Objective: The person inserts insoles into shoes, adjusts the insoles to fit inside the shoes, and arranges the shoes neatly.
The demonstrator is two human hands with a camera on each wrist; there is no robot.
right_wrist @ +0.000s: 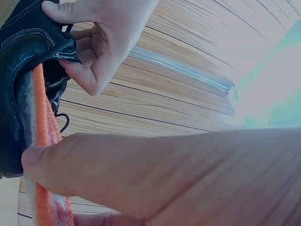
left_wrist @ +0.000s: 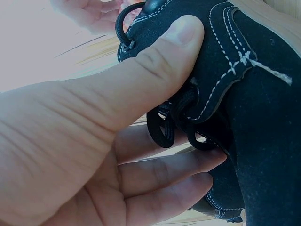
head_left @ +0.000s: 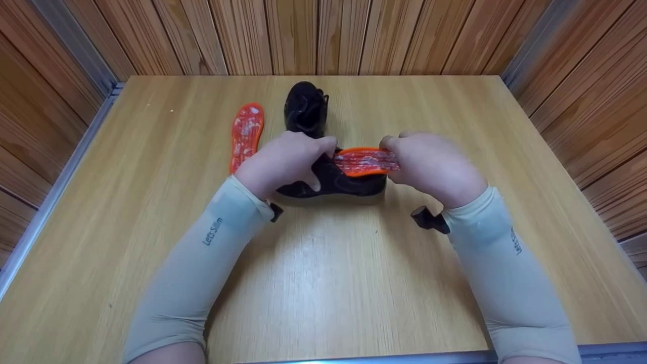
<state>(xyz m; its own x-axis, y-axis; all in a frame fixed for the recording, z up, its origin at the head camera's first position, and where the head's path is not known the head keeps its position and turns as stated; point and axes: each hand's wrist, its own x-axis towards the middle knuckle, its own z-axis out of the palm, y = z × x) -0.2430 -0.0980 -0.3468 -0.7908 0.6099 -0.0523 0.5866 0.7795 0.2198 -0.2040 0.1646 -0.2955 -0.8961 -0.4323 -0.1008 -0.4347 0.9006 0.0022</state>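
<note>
On the bench [head_left: 323,283], a person's left hand [head_left: 284,162] is gripping the nearer shoe [head_left: 354,186] while the right hand [head_left: 434,166] is pinching an insole [head_left: 366,162] at its mouth, seemingly fitting or removing it, work probably calling for steady, lengthwise guiding.

Left sleeve [head_left: 177,283]: pale grey-beige, close-fitting; the forearm is covered to the wrist, and creases are formed near the upper hem.
Right sleeve [head_left: 510,283]: matched in colour and cut.
Left lettering [head_left: 213,232]: "Let's Slim", printed in dark type.
Right lettering [head_left: 516,241]: similar, only partly seen.
Left wrist fitting [head_left: 276,212]: small, black, partly hidden by the cuff.
Right wrist fitting [head_left: 429,220]: black, blocky, projected inward from the cuff.
</note>
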